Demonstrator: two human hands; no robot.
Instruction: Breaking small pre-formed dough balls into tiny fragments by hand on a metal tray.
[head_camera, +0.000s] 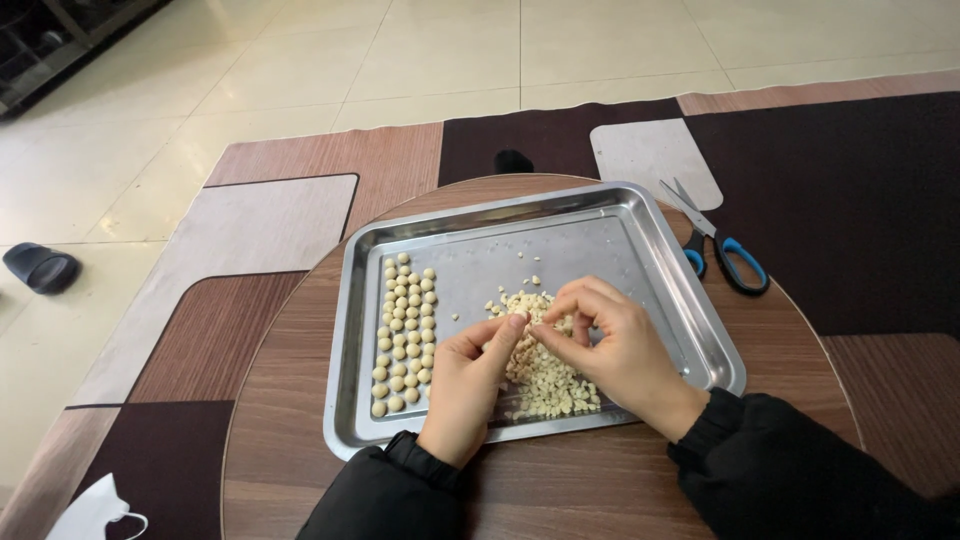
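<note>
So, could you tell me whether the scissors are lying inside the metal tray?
No, the scissors lie on the wooden table just outside the right rim of the metal tray.

No package, label, sign or screen shows anywhere in this view, neither on the round table nor on the floor around it.

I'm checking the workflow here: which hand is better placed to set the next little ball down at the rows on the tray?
Probably the left hand: it lies nearer the rows of balls at the tray's left side. The right hand rests over the pile of pieces, farther away.
</note>
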